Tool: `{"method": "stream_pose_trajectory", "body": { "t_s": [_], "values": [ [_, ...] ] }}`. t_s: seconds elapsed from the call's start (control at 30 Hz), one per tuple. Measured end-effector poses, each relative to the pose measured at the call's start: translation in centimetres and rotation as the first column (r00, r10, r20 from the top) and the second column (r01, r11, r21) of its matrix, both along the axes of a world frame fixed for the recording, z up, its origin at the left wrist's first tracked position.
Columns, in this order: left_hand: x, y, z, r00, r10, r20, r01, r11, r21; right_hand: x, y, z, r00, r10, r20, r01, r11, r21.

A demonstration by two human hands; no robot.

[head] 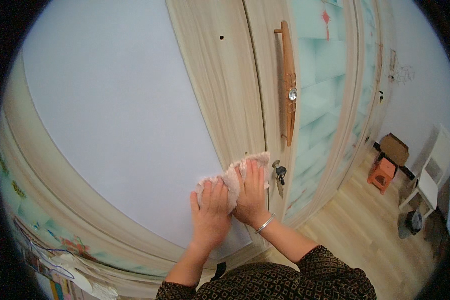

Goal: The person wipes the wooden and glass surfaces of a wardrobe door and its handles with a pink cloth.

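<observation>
A pale pink fluffy cloth [231, 187] is pressed against a wardrobe door before me. My left hand [210, 221] lies with spread fingers on its left part, over the lower right of the white door panel [120, 108]. On the right part, my right hand [253, 195] holds the cloth against the wood-grain door frame [225, 78], near the seam with the neighbouring door. A bracelet circles my right wrist. Just right of the cloth, a key [280, 171] sits in a lock. Above the key is a carved wooden handle [288, 67] with a clear faceted stone.
Green glass-look panels [320, 108] continue the wardrobe to the right. An orange plastic stool [383, 172], a cardboard box [394, 149] and a white chair [427, 189] stand by the far wall. Blue cord [62, 249] and white items lie at lower left.
</observation>
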State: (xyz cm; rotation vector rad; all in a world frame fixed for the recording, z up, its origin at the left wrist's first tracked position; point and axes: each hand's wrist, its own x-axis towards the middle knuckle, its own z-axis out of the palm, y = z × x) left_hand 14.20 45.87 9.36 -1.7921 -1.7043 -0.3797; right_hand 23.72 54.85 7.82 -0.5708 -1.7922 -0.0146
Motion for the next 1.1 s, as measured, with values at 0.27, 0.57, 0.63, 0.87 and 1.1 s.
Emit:
{"method": "stream_pose_trajectory", "body": {
  "t_s": [0.27,0.57,0.63,0.87,1.1],
  "values": [
    [0.4,1.8,7.3,0.999,-0.039,0.037,0.027,0.954,0.298,-0.5,2.2,9.0,0.999,-0.04,-0.027,0.045,0.977,0.206],
    [0.6,2.6,12.6,0.994,-0.11,0.025,0.087,0.891,0.446,-0.9,3.6,16.2,0.995,-0.058,-0.08,0.084,0.925,0.369],
    [1.0,2.8,13.6,0.99,-0.129,0.053,0.087,0.87,0.486,-0.7,3.9,17.4,0.995,-0.059,-0.076,0.085,0.912,0.401],
    [2.0,3.6,12.7,0.985,-0.136,0.102,0.065,0.854,0.516,-0.3,4.2,17.1,0.997,-0.037,-0.064,0.061,0.903,0.425],
    [1.0,3.3,9.4,0.996,-0.084,0.023,0.069,0.923,0.378,1.1,3.7,12.7,0.995,0.084,-0.055,-0.064,0.951,0.302]
  ]
}}
